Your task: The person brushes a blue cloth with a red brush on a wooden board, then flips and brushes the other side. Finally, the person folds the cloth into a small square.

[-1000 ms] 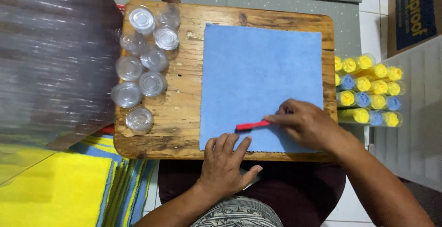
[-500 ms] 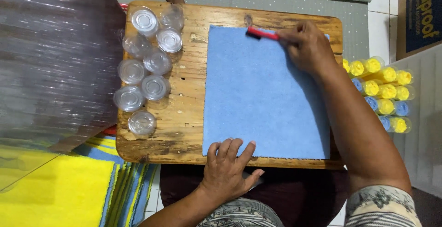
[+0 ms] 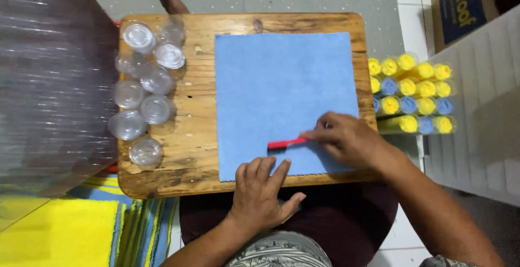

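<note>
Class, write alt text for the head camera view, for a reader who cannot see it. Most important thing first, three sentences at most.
Seen from above, a person's right hand holds a red tool against a blue cloth spread on a wooden board, while the left hand presses the cloth's near edge. Clear plastic cups cluster on the board's left side; yellow and blue capped tubes lie beyond its right edge.

Matt blue cloth [image 3: 284, 93] on a worn, scuffed wood board [image 3: 195, 148], glossy clear plastic cups [image 3: 142, 88] upper left.
</note>
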